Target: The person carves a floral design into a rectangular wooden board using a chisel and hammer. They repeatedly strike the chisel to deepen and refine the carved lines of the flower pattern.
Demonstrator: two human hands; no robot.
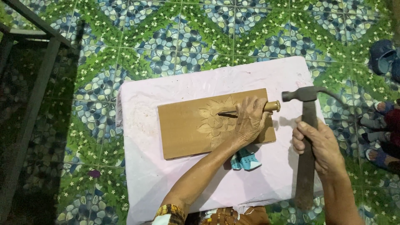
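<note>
Floor: pebble-and-leaf tiles, pink board (166, 183) laid on it. Plank (183, 125) rests on the board, flower carved at its middle. Your left hand (250, 121) clenches a chisel (273, 106) — axis along the plank, butt pointing right. Your right hand (318, 146) grips a hammer (308, 137) — head just beside that butt.

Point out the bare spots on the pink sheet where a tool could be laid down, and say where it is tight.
Free: the pink sheet left of and below the wooden board, and the strip above the board's top edge. Crowded: the right side, where the left hand holds the chisel, the right hand grips the hammer, and a blue-white scrap lies under the forearm.
</note>
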